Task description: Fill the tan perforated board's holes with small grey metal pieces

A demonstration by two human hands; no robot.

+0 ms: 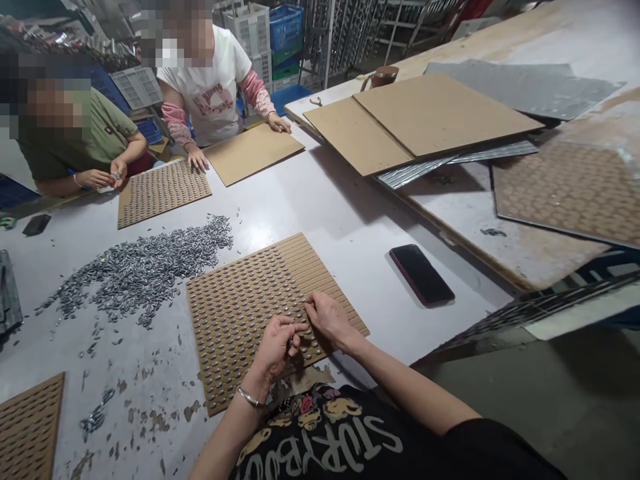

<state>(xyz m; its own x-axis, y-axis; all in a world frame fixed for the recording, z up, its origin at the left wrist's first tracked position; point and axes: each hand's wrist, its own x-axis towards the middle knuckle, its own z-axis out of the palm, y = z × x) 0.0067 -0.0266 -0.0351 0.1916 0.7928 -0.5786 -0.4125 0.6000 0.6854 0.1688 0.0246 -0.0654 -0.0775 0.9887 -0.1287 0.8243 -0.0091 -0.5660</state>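
Observation:
A brown slotted board point(250, 293) lies on the grey table in front of me, most of its slots filled with small grey metal pieces. My left hand point(277, 347) rests on the board's near part, fingers curled in a pinch on small metal pieces. My right hand point(327, 317) sits just to its right at the board's near right edge, fingertips pinched and pressed to a slot. A loose heap of the same metal pieces point(145, 267) spreads left of the board.
A dark phone point(421, 273) lies right of the board. Two people sit across the table at a second slotted board point(160, 192) and a plain board point(253, 152). Stacked boards and metal sheets point(425, 120) fill the right side. Another slotted board point(27, 427) is at near left.

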